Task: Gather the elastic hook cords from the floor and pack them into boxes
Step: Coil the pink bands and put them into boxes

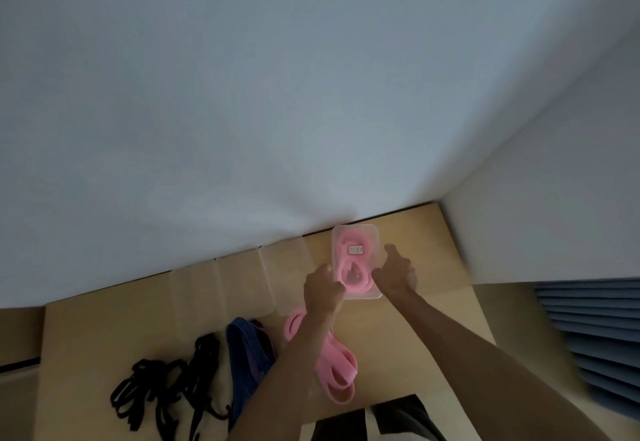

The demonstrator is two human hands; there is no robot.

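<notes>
Nearest me, loose pink cords (334, 364) lie on the tan floor (408, 336) under my left forearm, with a dark blue bundle (247, 354) to their left and a tangle of black cords (166, 388) further left again. My left hand (322, 290) grips the near left edge of the clear plastic box (356, 262), fingers curled on its rim. My right hand (394, 272) rests against the box's right side, fingers bent around its wall. Between my two hands, a coiled pink cord (351, 272) sits inside the box, under a small label (356, 250). Left of my left hand, a row of clear boxes (242, 285) stands along the white wall (277, 94) beyond. Blur hides finer detail.
</notes>
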